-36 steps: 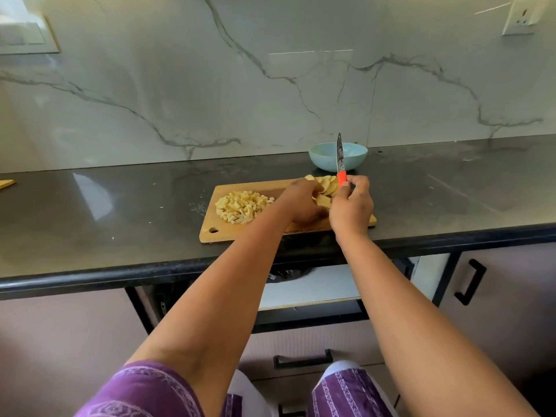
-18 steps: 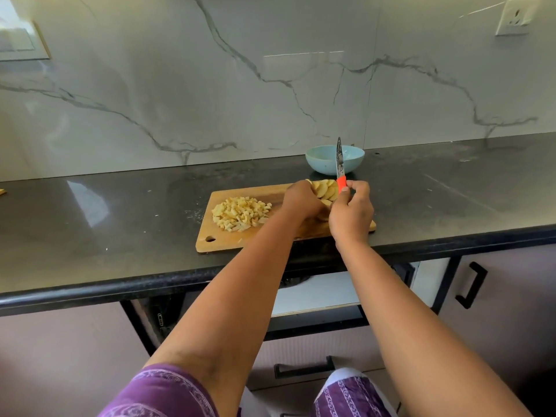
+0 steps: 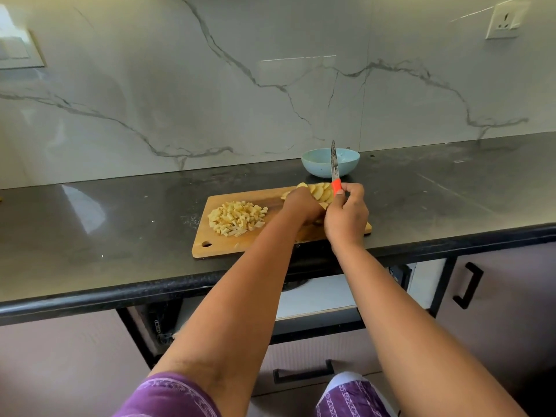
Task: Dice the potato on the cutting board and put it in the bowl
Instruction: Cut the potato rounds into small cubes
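Note:
A wooden cutting board (image 3: 222, 245) lies on the dark counter. On its left half sits a heap of diced potato (image 3: 236, 218). Fanned potato slices (image 3: 323, 192) lie at the board's far right. My left hand (image 3: 302, 204) rests over the near slices, fingers curled down on them, hiding part of the stack. My right hand (image 3: 346, 216) grips a knife (image 3: 334, 164) by its orange handle, blade pointing up and away. A light blue bowl (image 3: 319, 165) stands just behind the board; its inside is hard to see.
The black counter (image 3: 105, 236) runs left and right, with a marble wall behind. A wall socket (image 3: 505, 21) sits top right. Below the counter edge are an open drawer (image 3: 316, 299) and cabinet doors with black handles (image 3: 467, 285).
Both hands stay at the potato slices with hardly any shift. The knife blade remains raised. The view has drifted slightly.

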The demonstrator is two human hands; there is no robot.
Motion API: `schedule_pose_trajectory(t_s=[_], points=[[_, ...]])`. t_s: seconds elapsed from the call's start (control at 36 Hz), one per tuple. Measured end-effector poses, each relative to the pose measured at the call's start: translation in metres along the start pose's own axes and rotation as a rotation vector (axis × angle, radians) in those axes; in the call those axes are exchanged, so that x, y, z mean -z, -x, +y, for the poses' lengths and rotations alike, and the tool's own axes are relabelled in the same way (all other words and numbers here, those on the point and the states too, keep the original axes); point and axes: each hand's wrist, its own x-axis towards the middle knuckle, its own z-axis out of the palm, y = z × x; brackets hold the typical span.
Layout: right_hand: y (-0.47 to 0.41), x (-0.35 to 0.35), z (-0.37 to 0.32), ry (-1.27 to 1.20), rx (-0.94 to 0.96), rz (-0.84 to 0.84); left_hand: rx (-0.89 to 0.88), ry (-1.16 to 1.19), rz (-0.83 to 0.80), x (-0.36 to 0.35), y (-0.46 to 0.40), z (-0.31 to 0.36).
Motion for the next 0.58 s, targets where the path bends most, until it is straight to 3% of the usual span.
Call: schedule_pose_trajectory(t_s=[0.19, 0.36, 0.47, 0.58], points=[[-0.003, -0.003, 0.0, 0.011, 0.039, 0.01, -0.059, -0.017, 0.1, 0.005, -0.005, -0.001], [-0.001, -0.002, 0.002, 0.003, 0.019, 0.008, 0.004, 0.217, 0.249, 0.022, 0.002, -0.025], [-0.003, -0.001, 0.003, -0.049, -0.017, 0.059, 0.054, 0.319, 0.203, 0.032, 0.017, -0.047], [0.0, -0.001, 0.003, -0.042, -0.006, 0.037, 0.018, 0.166, 0.183, 0.032, 0.027, -0.054]])
